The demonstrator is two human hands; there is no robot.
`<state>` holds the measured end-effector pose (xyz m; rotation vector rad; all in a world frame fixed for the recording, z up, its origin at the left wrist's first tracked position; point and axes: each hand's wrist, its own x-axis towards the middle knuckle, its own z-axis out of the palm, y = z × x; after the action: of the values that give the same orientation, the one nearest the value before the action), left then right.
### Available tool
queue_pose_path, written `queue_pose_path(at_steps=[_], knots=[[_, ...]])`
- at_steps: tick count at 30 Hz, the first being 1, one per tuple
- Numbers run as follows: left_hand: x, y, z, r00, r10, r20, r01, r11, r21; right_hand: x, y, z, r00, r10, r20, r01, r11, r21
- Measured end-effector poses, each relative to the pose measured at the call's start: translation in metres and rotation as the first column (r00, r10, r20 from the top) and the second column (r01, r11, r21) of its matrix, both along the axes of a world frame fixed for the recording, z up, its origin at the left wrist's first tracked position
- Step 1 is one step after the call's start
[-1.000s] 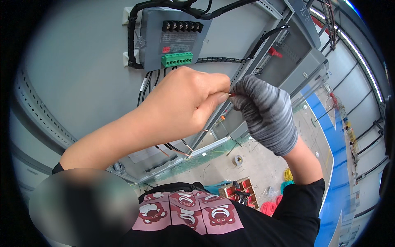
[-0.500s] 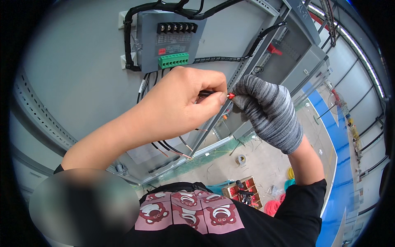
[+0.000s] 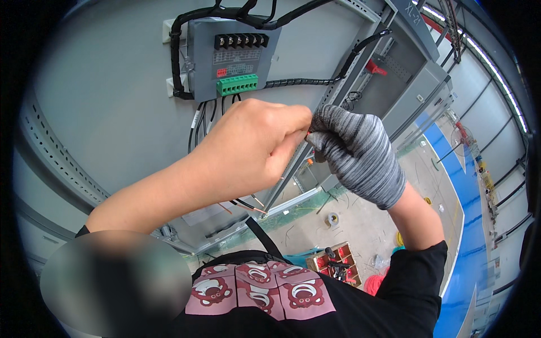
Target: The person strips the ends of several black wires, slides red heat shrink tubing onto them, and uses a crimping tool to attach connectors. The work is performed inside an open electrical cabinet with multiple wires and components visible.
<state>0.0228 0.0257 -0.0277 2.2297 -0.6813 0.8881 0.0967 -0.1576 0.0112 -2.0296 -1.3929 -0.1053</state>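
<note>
My bare left hand [image 3: 256,143] is closed in a pinch in front of the cabinet panel. The black wire it held half a second ago is now hidden behind its fingers. My right hand [image 3: 360,155], in a grey striped knit glove, is closed fingertip to fingertip with the left. A speck of a small red wire terminal [image 3: 309,133] shows between them; how it sits on the wire is hidden. Beyond my left hand, several black wires [image 3: 197,121] hang below a green terminal block [image 3: 237,85]. Bare copper ends [image 3: 258,210] stick out beneath my left forearm.
A grey meter box [image 3: 203,56] with a black screw terminal strip [image 3: 241,40] is on the panel, bordered by a black wrapped cable harness [image 3: 177,50]. On the floor are a tape roll [image 3: 332,219], a divided parts box [image 3: 342,256] and red wire coils [image 3: 372,284].
My hands have come together, and my right hand has shifted slightly left. The red terminal and the wire in my left hand are now almost wholly covered by fingers.
</note>
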Motion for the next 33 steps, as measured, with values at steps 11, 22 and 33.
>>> queue_pose_path(at_steps=[11,22,33], knots=[[0.003,0.011,-0.009,0.995,-0.095,0.021,0.096,0.995,-0.035,0.011,-0.011,-0.007,0.985,0.114,0.133,-0.120,0.992,0.034],[-0.008,0.008,0.001,0.985,-0.029,-0.172,0.029,1.000,0.003,0.009,-0.004,0.003,0.990,0.135,0.027,-0.133,0.990,-0.055],[-0.007,0.008,0.003,0.991,-0.034,-0.130,0.029,0.999,-0.045,0.006,0.001,-0.009,0.993,0.092,0.074,-0.098,0.992,0.076]])
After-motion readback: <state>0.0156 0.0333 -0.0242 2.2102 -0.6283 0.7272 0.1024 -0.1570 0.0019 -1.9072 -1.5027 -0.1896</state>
